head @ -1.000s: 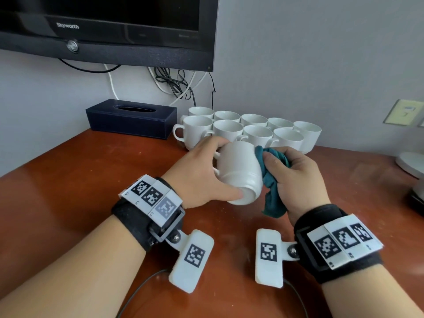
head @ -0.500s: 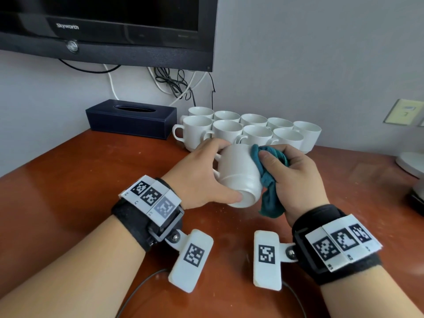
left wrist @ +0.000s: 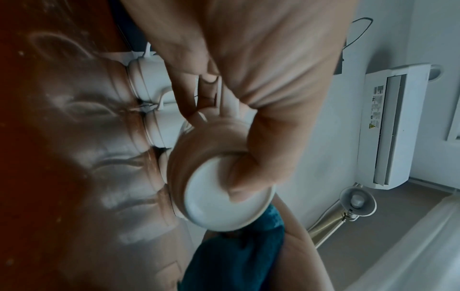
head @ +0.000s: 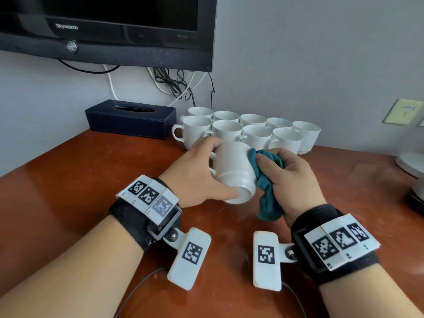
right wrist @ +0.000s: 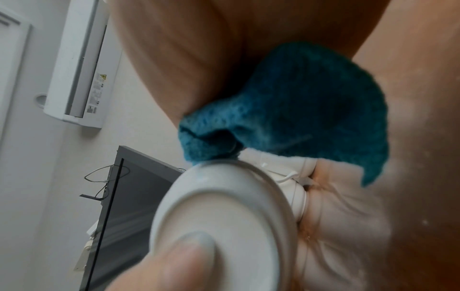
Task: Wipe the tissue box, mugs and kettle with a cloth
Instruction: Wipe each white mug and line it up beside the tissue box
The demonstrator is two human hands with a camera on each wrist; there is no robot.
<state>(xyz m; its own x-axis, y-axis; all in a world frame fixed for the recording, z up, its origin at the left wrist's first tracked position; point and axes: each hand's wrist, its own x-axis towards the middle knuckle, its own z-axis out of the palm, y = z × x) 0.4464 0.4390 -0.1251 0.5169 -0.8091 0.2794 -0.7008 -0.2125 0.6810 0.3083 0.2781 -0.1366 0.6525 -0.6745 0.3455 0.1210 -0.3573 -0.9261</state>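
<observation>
My left hand grips a white mug tipped on its side above the table, thumb on its base, fingers at the handle. My right hand holds a bunched teal cloth and presses it against the mug's right side; the cloth covers that wall in the right wrist view. Behind them stand several more white mugs in two rows. A dark blue tissue box sits at the back left. Only a dark edge, maybe the kettle's base, shows at the far right.
The brown wooden table runs to a grey wall. A black television hangs above the tissue box with cables dangling behind the mugs. A white round lamp base sits at the right edge.
The cloth has slid a little up along the mug's side toward its rim, and the mug has shifted slightly in my left hand. Both hands keep their grips.
</observation>
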